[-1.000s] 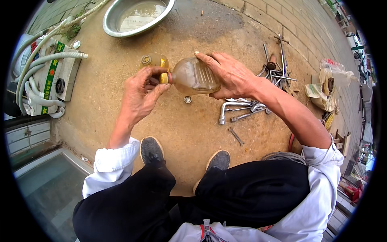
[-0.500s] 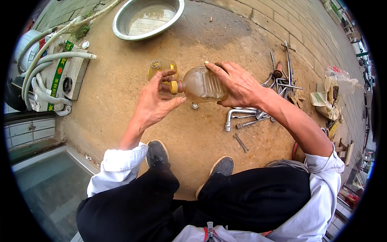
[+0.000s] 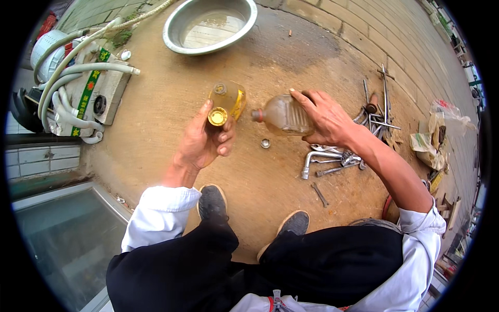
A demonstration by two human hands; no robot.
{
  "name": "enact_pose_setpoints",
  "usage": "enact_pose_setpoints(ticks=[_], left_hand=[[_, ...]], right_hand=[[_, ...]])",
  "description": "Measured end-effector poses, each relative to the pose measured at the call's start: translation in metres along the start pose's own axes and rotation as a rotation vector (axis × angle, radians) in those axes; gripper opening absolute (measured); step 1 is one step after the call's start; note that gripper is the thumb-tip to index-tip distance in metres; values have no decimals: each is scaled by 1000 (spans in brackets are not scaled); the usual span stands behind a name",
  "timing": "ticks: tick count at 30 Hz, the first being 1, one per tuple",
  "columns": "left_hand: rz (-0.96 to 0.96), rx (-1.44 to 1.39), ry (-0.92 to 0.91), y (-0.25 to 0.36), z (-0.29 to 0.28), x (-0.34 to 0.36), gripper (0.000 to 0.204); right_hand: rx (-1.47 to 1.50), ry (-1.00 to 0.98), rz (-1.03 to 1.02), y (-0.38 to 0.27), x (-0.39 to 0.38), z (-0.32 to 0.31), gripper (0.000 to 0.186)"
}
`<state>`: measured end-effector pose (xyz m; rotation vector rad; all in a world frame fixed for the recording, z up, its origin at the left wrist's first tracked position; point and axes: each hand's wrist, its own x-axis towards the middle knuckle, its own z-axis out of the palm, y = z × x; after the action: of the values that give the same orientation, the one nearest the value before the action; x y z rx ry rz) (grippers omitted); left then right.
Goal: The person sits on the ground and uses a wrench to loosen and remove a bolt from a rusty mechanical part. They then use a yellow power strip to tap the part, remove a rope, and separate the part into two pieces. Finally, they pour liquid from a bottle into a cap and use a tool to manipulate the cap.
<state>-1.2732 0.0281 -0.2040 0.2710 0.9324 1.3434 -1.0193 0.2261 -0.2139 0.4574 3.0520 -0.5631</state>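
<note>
My left hand (image 3: 198, 145) pinches a yellow bottle cap (image 3: 218, 116) between thumb and fingers, its hollow side toward me. In my right hand (image 3: 328, 120) is a cloudy, ribbed plastic bottle (image 3: 286, 115), gripped around its base and held nearly on its side. Its uncapped reddish neck points left, toward the cap but apart from it. Just beyond the left hand, a second yellowish plastic bottle (image 3: 235, 93) with a yellow label stands uncapped on the ground. A small round metal piece (image 3: 265, 143) lies below the held bottle.
A metal basin (image 3: 210, 47) with some water sits at the far side. Several wrenches (image 3: 332, 158) and other metal tools (image 3: 382, 117) lie to the right, near a plastic bag (image 3: 447, 115). Grey hoses (image 3: 78, 117) lie over a box at left, above a glass-topped frame (image 3: 73, 234).
The yellow cap has come off the held bottle's neck and is in my left hand, which has turned and drawn away. My right hand keeps its grip on the bottle. The view has shifted slightly.
</note>
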Motion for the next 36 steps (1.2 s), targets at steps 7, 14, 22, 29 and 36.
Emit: enact_pose_setpoints(ticks=[7,14,22,29,36], left_hand=[[67,-30,-101,3,-6,-3,57],[50,-197,-280,3,-22,-2,55],[74,-196,-325,0,-28,2,51],[137,-16,-218,1,-16,5,53],[214,111,-162,-1,-11,-4,60]], right_hand=[[-152,-226,215,22,-5,17,112],[-196,-160,163,33,2,31,93],[574,91,47,-44,60,-5,43],[517,141,-71,-69,63,-39,41],[417,201,304,-20,6,-62,30]])
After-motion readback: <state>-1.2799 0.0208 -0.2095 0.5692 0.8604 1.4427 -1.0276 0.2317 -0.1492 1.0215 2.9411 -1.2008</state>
